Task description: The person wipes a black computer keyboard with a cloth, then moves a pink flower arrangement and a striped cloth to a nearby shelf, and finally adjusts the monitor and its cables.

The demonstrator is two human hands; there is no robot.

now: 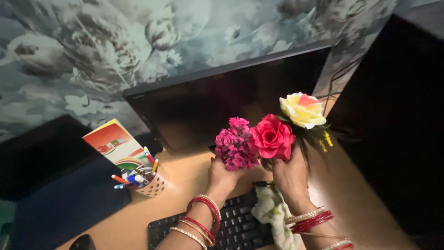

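Note:
My left hand grips the base of a bunch of small magenta artificial flowers. Just to its right, my right hand holds the stems of a red rose and a yellow rose with a pink centre. Both hands are raised in front of a dark monitor, above the wooden desk. Red and gold bangles sit on both wrists. A pale cloth lies under my right wrist, over the edge of a black keyboard.
A perforated pen holder with several pens and a colourful booklet stands at the left. A dark blue pad and a black mouse lie further left. A dark cabinet rises at the right, floral wallpaper behind.

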